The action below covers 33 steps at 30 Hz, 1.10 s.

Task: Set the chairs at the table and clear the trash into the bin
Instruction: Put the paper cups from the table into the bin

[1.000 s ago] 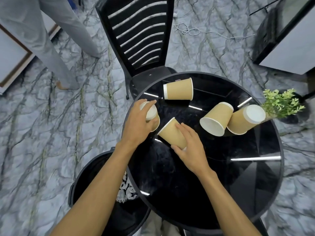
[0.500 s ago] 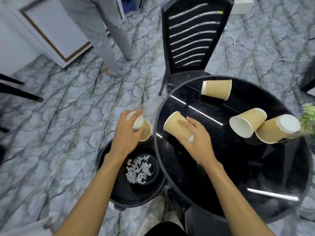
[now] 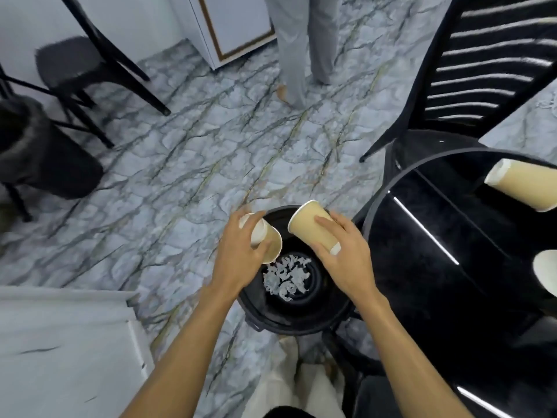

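My left hand grips a tan paper cup tilted over the left rim of the black bin. My right hand holds a second tan paper cup lying sideways above the bin's far right rim. White torn paper scraps lie at the bottom of the bin. The round black table stands just right of the bin, with another tan cup lying on it and a cup rim showing at the right edge. A black slatted chair stands at the table's far side.
A person's grey trouser legs stand on the marble floor beyond the bin. Black chairs and a dark stool stand at the left. A white cabinet is at the back, and a white surface lies at lower left.
Both hands have carried their cups leftward off the table and over the bin. The view has swung left, so most of the table is out of frame.
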Tool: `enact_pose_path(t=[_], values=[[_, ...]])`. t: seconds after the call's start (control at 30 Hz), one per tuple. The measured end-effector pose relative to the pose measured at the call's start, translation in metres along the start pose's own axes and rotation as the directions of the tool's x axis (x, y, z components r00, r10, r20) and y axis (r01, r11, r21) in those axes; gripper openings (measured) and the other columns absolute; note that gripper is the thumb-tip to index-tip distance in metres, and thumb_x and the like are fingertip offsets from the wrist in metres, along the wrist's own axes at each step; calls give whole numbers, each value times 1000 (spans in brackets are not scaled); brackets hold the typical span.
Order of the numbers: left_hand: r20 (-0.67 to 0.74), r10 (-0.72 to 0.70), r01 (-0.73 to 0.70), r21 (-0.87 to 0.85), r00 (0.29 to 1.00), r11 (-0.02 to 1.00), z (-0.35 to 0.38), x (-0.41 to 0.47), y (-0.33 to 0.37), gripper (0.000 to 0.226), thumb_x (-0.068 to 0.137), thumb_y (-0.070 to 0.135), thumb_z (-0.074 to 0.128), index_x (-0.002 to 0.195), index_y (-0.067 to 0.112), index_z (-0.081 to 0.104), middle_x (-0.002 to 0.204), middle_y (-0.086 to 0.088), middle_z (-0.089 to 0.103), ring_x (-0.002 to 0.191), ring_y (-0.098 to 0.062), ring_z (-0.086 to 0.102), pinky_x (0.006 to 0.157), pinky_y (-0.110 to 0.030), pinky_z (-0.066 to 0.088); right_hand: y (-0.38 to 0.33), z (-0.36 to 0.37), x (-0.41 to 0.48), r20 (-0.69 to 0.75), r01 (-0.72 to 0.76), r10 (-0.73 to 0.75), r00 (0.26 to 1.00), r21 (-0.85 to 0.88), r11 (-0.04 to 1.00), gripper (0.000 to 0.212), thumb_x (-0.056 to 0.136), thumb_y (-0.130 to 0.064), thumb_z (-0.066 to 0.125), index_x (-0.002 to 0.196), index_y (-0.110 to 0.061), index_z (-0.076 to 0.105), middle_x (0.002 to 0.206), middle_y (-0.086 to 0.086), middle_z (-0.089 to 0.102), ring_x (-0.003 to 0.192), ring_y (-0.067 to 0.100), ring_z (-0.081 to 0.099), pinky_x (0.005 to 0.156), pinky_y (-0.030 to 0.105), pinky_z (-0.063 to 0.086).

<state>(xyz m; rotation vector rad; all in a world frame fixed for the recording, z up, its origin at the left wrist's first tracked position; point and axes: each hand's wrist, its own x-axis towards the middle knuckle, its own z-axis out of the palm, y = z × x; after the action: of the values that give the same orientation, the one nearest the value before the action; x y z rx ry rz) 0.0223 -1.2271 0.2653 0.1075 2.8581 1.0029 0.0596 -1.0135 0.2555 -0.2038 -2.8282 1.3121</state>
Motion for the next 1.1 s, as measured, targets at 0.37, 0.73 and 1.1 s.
enact_pose_path(t=[0.37,0.73,1.1], values=[[576,-250,14,382,778,924,150,1,-143,69,93,47,54,153,31,23,164,-5,12,149,-27,18,117,-52,22,113,163,-10,322,-281,346,881,-234,931,35,90,-25,66,124,-16,65,137,6,56,127,26,51,96,37,45],[521,-205,29,326,829,945,96,-8,-120,59,96,41,49,151,29,32,162,-5,24,146,-26,28,116,-39,28,76,131,-21,357,-321,379,854,-214,923,29,89,-18,63,118,-15,66,128,4,61,118,23,57,95,30,44],[416,64,-217,332,907,918,29,20,5,61,97,47,45,153,30,26,163,-1,20,150,-22,18,119,-45,21,-5,14,-12,135,-167,174,975,-65,984,35,92,-22,60,127,-24,62,142,-3,52,135,14,41,106,17,24]])
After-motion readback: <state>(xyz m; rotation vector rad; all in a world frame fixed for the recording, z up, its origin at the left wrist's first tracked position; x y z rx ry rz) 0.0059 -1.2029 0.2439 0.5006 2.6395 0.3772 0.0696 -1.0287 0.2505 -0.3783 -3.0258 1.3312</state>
